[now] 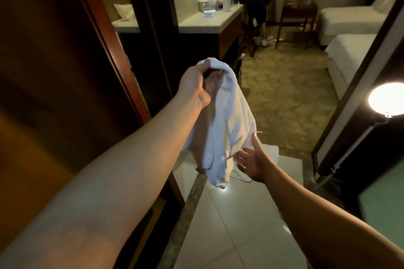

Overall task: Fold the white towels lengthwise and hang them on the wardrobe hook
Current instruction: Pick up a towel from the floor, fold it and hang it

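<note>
At frame centre the left hand point(196, 81) pinches the white towel point(227, 124) by its top so it hangs free (unfolded yet); the right hand point(251, 157), fingers spread, reaches its lower edge.

**Open floor ahead, wood panel close on the left**

The dark wardrobe panel point(72, 54) hems in the left side, close beside the raised left hand point(194, 81). A lit lamp point(385, 98) and door frame point(354, 85) crowd the right. Between them, tiled floor point(240, 214) and carpet point(284, 85) lie open; the hanging towel point(227, 120) fills the middle, just beside the right hand point(253, 159).
</note>
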Motion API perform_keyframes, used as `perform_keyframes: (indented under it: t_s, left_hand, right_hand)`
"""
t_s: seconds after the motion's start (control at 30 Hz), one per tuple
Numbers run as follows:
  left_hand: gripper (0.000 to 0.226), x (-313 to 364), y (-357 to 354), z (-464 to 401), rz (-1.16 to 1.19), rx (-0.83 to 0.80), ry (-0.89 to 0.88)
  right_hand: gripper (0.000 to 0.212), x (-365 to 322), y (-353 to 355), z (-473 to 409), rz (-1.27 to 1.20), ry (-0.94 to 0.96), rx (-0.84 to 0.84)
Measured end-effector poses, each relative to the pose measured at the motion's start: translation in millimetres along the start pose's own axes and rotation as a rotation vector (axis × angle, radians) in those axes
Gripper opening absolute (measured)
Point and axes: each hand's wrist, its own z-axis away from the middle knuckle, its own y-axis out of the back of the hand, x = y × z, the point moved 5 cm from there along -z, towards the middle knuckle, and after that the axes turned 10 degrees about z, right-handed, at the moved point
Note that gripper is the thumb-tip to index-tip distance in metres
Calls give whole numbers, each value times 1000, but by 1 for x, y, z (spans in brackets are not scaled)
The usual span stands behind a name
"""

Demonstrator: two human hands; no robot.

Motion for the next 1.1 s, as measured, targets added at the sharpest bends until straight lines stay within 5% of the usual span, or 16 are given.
perform_keyframes:
  t_s: [0.13, 0.33, 0.57, 0.87, 1.1]
  left_hand:
    - [16, 23, 13, 34, 29, 25, -87]
    - [29, 53, 47, 96, 59, 137, -275]
    - [28, 67, 105, 186, 23, 367, -445]
    - [25, 60, 185, 299, -73, 642, -390]
    - [16, 62, 242, 380, -321, 814, -330]
  right_hand:
    - [78, 20, -23, 10, 78, -15, -124]
    - [7, 23, -41, 41, -7, -9, -142]
    - [73, 7, -50, 98, 152, 174, -84]
    - [66, -3, -176, 188, 58, 159, -302]
    - [89, 12, -267, 275, 428, 257, -466]
